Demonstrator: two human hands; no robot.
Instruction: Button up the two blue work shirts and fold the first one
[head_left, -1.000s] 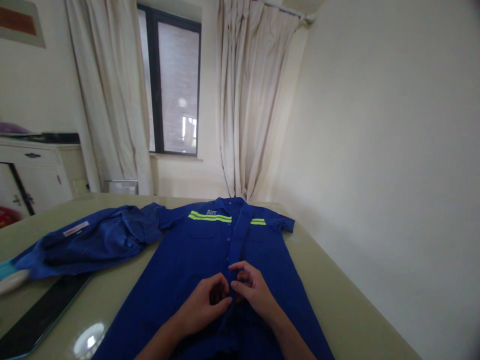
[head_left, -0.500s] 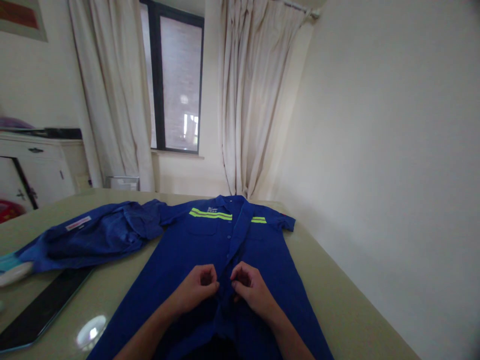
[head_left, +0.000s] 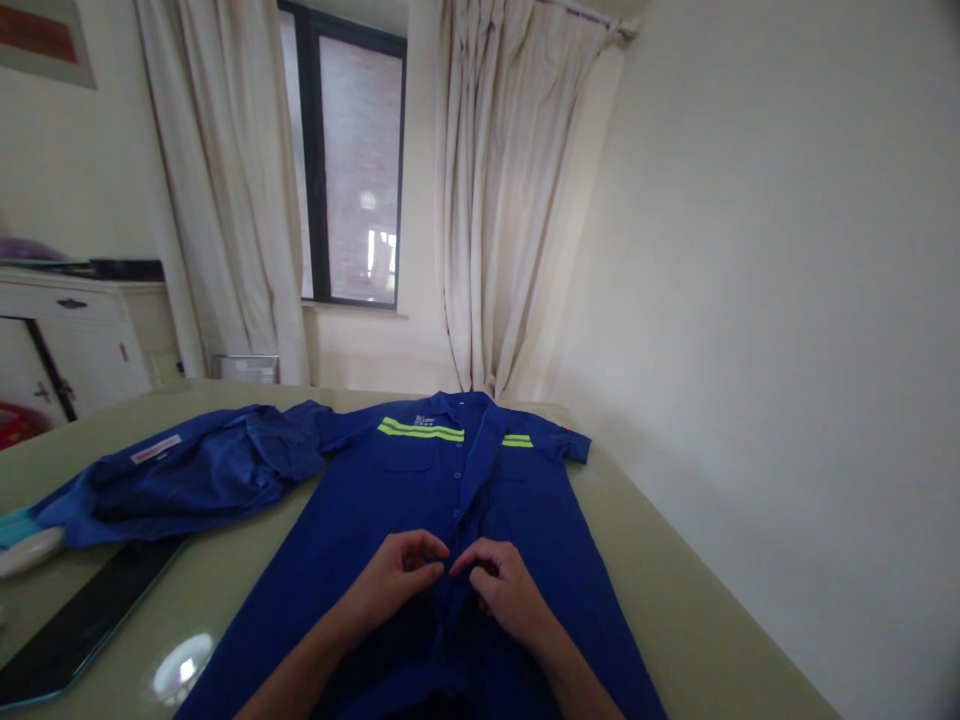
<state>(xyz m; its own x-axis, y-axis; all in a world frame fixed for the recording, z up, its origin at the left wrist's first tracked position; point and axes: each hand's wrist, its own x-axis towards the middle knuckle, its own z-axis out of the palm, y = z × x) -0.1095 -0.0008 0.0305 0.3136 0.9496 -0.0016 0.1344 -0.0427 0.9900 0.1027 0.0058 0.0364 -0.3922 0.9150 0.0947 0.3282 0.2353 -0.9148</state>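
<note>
A dark blue short-sleeved work shirt point(head_left: 405, 490) lies front up on the table, collar at the far end, with yellow-green reflective strips across the chest. Its button front is partly open at the top, one edge folded over. My left hand point(head_left: 394, 580) is curled at the shirt's front edge, thumb and index finger close together on the cloth. Facing it, my right hand point(head_left: 510, 590) grips at the same edge, its index fingertip close to the left thumb. Any button between the fingertips is too small to make out.
Another blue garment point(head_left: 202, 470) lies bunched on the left of the pale green table point(head_left: 690, 600). Near it are a black flat panel point(head_left: 90, 620), a white rounded object point(head_left: 31, 552) and a shiny round spot point(head_left: 182, 665). A wall point(head_left: 787, 350) rises along the right.
My hands have come closer together at the shirt's front. The right index finger now reaches out toward the left fingertips, and the left index finger is straighter.
</note>
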